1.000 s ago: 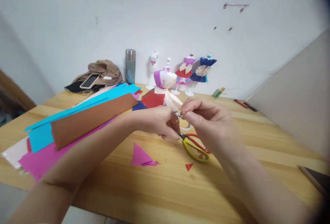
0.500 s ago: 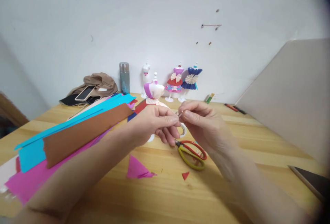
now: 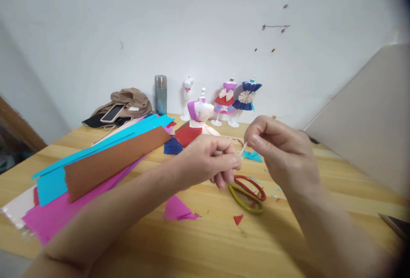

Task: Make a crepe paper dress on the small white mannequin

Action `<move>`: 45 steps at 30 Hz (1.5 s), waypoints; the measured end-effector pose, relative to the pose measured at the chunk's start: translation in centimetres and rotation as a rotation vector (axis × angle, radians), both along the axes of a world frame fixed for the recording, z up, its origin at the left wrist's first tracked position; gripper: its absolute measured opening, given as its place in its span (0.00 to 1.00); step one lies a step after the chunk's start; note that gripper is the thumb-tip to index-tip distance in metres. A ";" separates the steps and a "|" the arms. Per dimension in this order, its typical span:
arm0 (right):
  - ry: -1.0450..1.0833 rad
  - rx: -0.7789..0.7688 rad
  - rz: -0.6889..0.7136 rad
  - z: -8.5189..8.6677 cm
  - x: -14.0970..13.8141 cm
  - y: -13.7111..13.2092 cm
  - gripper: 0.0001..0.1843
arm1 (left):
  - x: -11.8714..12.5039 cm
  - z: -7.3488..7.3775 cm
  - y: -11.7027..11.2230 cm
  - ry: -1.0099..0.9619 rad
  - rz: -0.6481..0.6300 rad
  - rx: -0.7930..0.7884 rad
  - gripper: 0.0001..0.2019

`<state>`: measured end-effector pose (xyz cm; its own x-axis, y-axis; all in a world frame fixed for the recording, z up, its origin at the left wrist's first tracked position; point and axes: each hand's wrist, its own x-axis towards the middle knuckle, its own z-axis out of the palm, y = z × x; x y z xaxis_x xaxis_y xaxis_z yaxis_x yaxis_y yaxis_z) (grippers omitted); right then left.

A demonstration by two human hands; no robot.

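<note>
Two hands: left hand (image 3: 211, 160) and right hand (image 3: 282, 154) meet above the scissors (image 3: 248, 190), each with fingertips pinched on one thin pale strip (image 3: 242, 150) stretched between them.
Strip: short, slanted, just above and behind the scissors; too thin to tell its material.
Scissors: flat on the wooden table (image 3: 198, 239), red and yellow-green handles showing, blades hidden under the left hand's fingers.
Open room: bare wood in front of the scissors up to the near table edge, broken only by a pink paper scrap (image 3: 179, 209) and a small red scrap (image 3: 237, 219).
Left of the scissors: long paper sheets (image 3: 105, 158), brown over blue over pink, reaching the table's left edge.
Behind the scissors: small dress forms (image 3: 224, 98) by the wall, one nearer (image 3: 200, 115); a steel flask (image 3: 161, 88), lid on, contents unseen; a phone (image 3: 112, 112) on bundled cloth.
Right of the scissors: grey board (image 3: 368, 120) leaning, cut off by the frame; dark object (image 3: 395, 224) at the edge, unclear.
</note>
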<state>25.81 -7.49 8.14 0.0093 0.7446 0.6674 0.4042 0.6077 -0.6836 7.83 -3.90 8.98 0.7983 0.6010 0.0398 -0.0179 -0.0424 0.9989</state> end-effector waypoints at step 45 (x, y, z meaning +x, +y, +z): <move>-1.048 -0.892 0.016 -3.0 3.6 1.4 0.08 | -1.9 1.3 1.6 -0.060 0.099 0.308 0.08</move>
<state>29.39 -6.06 5.13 -0.2098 0.9158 -0.3425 0.9649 0.1373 -0.2238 5.91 -2.26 10.29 0.7274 0.6278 0.2770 -0.0570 -0.3469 0.9362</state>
